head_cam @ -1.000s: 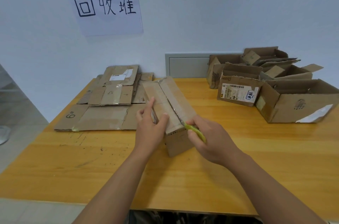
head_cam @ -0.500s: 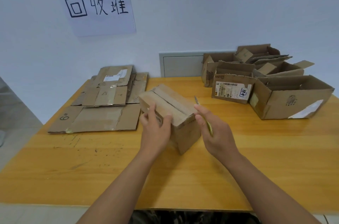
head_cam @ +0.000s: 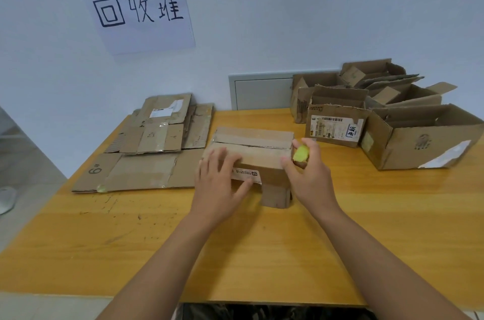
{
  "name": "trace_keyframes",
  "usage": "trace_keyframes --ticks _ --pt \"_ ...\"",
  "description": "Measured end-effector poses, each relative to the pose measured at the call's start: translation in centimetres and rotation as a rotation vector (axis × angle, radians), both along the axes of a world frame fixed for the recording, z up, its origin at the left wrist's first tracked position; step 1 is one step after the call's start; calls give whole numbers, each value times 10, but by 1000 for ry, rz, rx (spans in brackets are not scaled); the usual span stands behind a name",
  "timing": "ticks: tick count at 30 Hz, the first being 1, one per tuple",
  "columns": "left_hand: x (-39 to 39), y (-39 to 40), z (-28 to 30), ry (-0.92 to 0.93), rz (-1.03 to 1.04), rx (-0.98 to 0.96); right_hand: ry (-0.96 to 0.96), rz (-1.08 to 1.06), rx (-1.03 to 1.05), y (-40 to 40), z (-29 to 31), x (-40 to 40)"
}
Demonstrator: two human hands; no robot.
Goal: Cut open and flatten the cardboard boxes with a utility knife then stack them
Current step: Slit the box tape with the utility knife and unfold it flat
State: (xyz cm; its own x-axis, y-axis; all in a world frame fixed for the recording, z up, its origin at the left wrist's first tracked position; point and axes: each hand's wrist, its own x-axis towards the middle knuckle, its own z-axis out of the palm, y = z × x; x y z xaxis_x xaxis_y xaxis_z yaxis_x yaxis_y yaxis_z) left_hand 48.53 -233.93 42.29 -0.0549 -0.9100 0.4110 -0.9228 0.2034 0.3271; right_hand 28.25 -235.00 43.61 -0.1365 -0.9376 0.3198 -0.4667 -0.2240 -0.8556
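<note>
Head view, my only feed. Small closed brown cardboard box (head_cam: 252, 152) sits mid-table on the yellow-orange wooden table (head_cam: 262, 254), long side toward me, top flaps meeting along a seam that runs left to right, white printed label on its near face.

Left hand (head_cam: 218, 183) lies on the box's left near corner, fingers straight and spread over the top edge, thumb down against the labelled face; pressing, not curled round it.

Right hand (head_cam: 307, 175) is at the box's right end, fingers curled round a yellow-green utility knife (head_cam: 301, 153). I see only the butt of the handle; the blade is hidden, so I cannot tell whether it touches the cardboard. One fingertip seems to rest on the box's right top corner.

To the left, a stack of flattened brown cardboard sheets (head_cam: 154, 149) lies on the table, the bottom sheet marked "6"". On the wall above it, a white paper sign with handwritten black characters (head_cam: 138, 9).

Far right, a cluster of open-topped brown cardboard boxes (head_cam: 392, 123), well apart from the box in hand. Behind it, a grey wall panel (head_cam: 262, 93).
</note>
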Motion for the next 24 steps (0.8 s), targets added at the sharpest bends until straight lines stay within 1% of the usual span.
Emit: trace_keyframes --ticks 2,4,6,9,10,11,15,19,21,24 --pt "6 -9 -2 -39 -53 27 0 -5 28 -5 2 0" --pt "9 -17 1 -14 -57 0 -3 -11 67 -13 5 -2" --pt "11 -25 8 139 15 10 -5 -18 113 -21 8 -5" --pt "15 -34 20 484 101 130 5 -16 139 -26 10 -9" --pt "16 -36 21 544 95 145 4 -12 140 -26 11 -9" --pt "15 -37 22 566 83 148 3 -10 137 -26 11 -10" --pt "10 -32 24 555 79 107 -30 -1 95 -27 19 -12" --pt "12 -24 29 554 70 23 -79 86 80 -31 23 -6" --pt "15 -19 24 524 48 26 -53 110 89 -30 19 -3" --pt "20 -9 14 500 51 62 39 74 68 -19 11 1"
